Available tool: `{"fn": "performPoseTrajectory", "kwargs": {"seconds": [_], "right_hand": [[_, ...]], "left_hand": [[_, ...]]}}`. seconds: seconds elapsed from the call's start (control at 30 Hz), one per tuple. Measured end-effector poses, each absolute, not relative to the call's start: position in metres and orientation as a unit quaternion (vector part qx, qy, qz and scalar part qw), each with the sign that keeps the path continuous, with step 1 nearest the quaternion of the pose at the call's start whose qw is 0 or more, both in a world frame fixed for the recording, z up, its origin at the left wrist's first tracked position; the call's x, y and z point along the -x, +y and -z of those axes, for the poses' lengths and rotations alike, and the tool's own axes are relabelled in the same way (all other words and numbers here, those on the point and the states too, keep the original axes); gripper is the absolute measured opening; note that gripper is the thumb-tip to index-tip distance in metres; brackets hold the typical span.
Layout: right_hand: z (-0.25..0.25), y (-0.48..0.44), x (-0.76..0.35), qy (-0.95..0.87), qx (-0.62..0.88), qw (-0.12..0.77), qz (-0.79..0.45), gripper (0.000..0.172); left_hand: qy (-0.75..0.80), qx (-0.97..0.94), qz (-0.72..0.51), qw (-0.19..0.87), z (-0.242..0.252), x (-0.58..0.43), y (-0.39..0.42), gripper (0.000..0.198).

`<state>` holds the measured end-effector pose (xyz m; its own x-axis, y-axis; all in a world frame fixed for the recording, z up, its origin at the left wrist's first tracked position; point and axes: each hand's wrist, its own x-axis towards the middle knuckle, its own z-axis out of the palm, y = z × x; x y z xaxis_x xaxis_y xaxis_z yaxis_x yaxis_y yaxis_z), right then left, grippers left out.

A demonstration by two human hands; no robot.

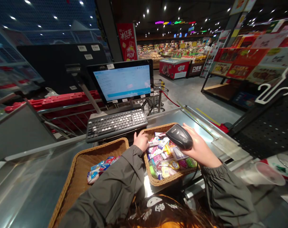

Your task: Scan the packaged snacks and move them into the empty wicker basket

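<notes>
My right hand [201, 148] is wrapped round a black handheld barcode scanner [180, 136], held over the right wicker basket [158, 182] with its front pointing left. Small wrapped sweets and little toy-like packs [173, 164] in many colours fill that basket. At the basket's left rim is my left hand [141, 141], its fingers closed on a small whitish packet [153, 144] among the sweets; the fingertips are partly hidden. Under my left forearm lies a larger wicker basket [73, 171] with several blue and red packets [103, 166] inside, partly covered by the sleeve.
A black keyboard [117, 123] and a lit checkout monitor [124, 80] stand beyond the baskets on the metal counter [27, 186]. A plastic cup [268, 173] is at the right, below a white hanger [274, 88]. Boxed goods [250, 60] fill a shelf behind.
</notes>
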<state>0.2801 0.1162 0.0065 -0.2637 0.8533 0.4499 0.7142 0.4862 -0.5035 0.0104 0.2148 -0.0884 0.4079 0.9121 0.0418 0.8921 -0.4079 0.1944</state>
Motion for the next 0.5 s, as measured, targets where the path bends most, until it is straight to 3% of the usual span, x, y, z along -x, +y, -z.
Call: {"fn": "performPoseTrajectory", "kwargs": {"seconds": [0.2, 0.33, 0.5], "right_hand": [[-0.008, 0.109, -0.279, -0.789, 0.504, 0.340, -0.094, 0.058], [-0.010, 0.107, -0.279, -0.795, 0.500, 0.330, -0.093, 0.058], [-0.014, 0.105, -0.271, -0.801, 0.489, 0.335, -0.082, 0.056]], "left_hand": [[0.525, -0.821, -0.198, 0.104, 0.066, -0.001, 0.209, 0.021], [0.514, -0.815, -0.213, 0.161, 0.047, 0.013, 0.207, 0.023], [0.519, -0.806, -0.247, 0.143, 0.038, 0.035, 0.202, 0.025]]}}
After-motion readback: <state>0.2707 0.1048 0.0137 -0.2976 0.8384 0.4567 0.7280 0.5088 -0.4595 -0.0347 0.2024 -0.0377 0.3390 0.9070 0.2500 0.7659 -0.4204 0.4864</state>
